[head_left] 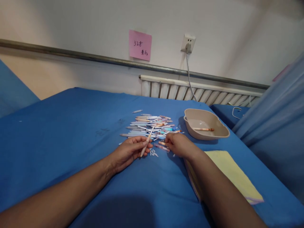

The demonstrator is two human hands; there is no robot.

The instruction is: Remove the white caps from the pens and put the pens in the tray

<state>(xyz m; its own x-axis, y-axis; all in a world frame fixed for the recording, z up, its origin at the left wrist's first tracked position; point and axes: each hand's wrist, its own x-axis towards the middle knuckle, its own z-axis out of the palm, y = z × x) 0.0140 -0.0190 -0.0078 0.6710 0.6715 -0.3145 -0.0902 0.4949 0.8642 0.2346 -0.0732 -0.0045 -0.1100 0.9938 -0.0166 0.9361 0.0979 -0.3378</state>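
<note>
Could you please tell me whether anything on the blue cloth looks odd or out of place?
Yes: dark, blotchy patches mark the blue cloth to the left of the heaped pen parts. They break its otherwise even colour and could be stains or damp; I can't tell which.

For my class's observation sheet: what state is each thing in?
Left hand: pinching a tilted beige pen barrel.
Right hand: lowered to the pen parts, grip unclear.
Pen parts: loose, heaped, crossing.
Basin: upright, one pen-like stick inside.
Yellow cloth: lying flat, partly hidden by the right forearm.
Plug: in the socket.
Pink note: on the wall, written on.
</note>
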